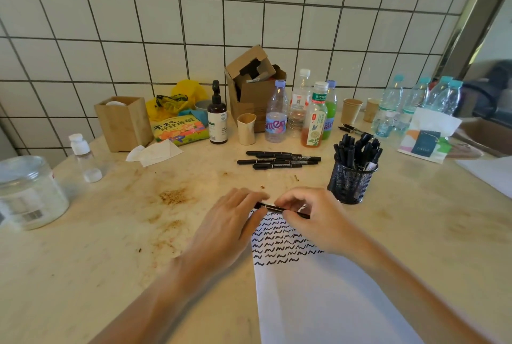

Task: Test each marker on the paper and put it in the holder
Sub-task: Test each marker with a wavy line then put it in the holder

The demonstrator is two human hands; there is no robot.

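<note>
A black marker (273,208) lies level between both hands, just above the top edge of the white paper (318,296). My left hand (235,216) pinches its left end and my right hand (310,216) grips its right part with curled fingers. The paper carries several rows of black squiggles (279,241). A black mesh holder (349,183), to the right of my hands, stands full of several black markers. Several more black markers (278,160) lie in a loose pile on the table beyond my hands.
Along the tiled wall stand a wooden box (123,122), a pump bottle (217,119), a cardboard box (253,86), several drink bottles (313,119) and paper cups (351,111). A clear jar (29,191) sits far left, a tissue pack (426,138) far right. Brown stains (173,197) mark the table.
</note>
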